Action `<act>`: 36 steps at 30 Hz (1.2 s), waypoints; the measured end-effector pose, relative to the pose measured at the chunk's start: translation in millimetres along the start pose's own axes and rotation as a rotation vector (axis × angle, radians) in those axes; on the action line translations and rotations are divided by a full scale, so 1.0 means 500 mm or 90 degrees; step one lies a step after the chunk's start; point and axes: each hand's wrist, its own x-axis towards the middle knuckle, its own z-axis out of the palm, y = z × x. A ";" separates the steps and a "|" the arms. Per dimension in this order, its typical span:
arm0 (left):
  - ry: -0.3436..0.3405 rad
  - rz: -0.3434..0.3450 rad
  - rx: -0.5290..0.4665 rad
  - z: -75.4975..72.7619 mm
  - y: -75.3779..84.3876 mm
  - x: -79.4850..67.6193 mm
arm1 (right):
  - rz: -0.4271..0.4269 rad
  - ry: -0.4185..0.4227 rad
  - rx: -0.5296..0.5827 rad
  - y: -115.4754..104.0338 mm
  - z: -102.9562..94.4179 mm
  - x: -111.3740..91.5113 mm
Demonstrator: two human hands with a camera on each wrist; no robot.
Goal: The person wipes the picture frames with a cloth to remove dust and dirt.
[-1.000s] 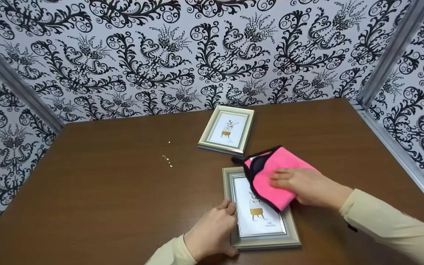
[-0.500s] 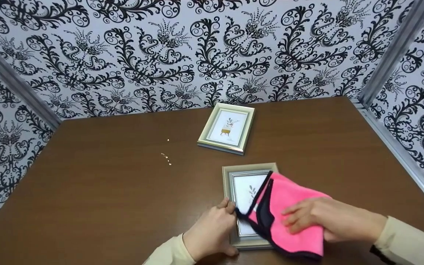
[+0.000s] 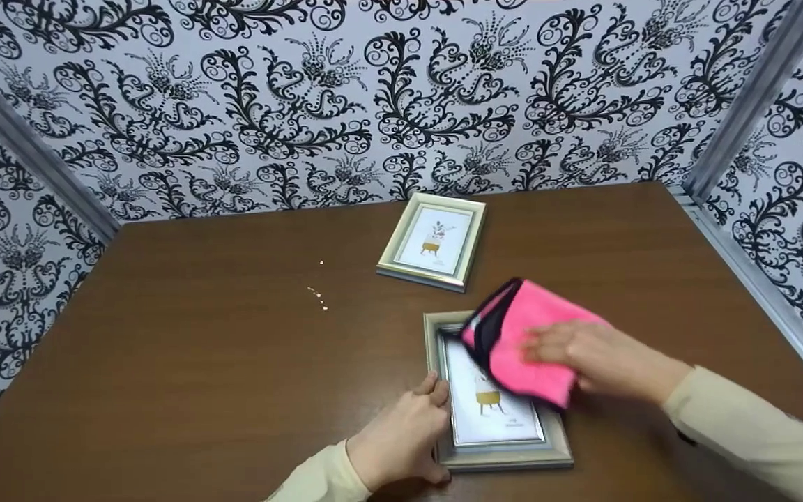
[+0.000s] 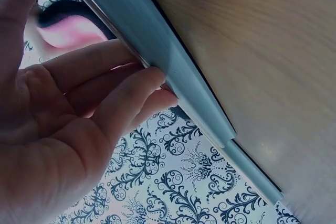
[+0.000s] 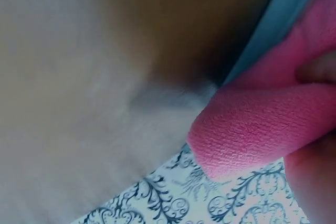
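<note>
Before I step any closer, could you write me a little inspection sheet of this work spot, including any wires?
Surface: brown wood-grain tabletop.
Job's things: near picture frame lying face up, partly covered by a pink cloth with black edging; far picture frame also face up, apart from both.
Clutter: a few pale specks left of the frames; what they are, I can't tell.
Left hand: touches the near frame's left edge.
Right hand: holds the cloth over the frame's upper right part; slightly blurred.
Cables: nothing seen.
Surroundings: black-and-white patterned walls, grey corner posts.
</note>
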 end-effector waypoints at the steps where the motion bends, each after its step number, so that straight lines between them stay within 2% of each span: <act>1: -0.001 0.000 0.000 -0.001 0.000 0.001 | 0.025 -0.017 -0.020 0.008 0.001 0.007; 5: -0.014 -0.009 -0.008 -0.006 -0.001 0.002 | 0.112 -0.070 -0.068 0.025 0.007 0.029; 8: -0.023 -0.026 -0.013 -0.008 -0.001 0.002 | 0.162 -0.087 -0.067 0.013 0.010 0.035; 11: -0.018 -0.037 -0.011 -0.009 -0.001 0.004 | 0.174 -0.102 -0.062 -0.010 0.006 0.031; 13: -0.008 -0.036 -0.009 -0.008 0.000 0.005 | 0.157 -0.110 -0.058 -0.024 -0.001 0.026; 16: -0.004 -0.037 -0.015 -0.008 0.001 0.006 | 0.099 -0.106 -0.048 -0.044 -0.013 0.013; 21: 0.005 -0.028 -0.022 -0.006 -0.002 0.005 | 0.000 -0.057 -0.035 -0.089 -0.022 -0.015; 23: 0.011 -0.021 -0.028 -0.005 -0.004 0.006 | -0.018 -0.042 -0.030 -0.112 -0.024 -0.026; 27: 0.010 -0.021 -0.038 -0.006 -0.005 0.006 | -0.017 -0.039 -0.036 -0.157 -0.026 -0.044; 31: -0.001 -0.043 -0.038 -0.008 -0.001 0.005 | 0.034 -0.031 -0.050 -0.187 -0.026 -0.054; 36: -0.010 -0.058 -0.020 -0.004 0.001 0.007 | 0.225 0.016 0.016 -0.208 -0.030 -0.056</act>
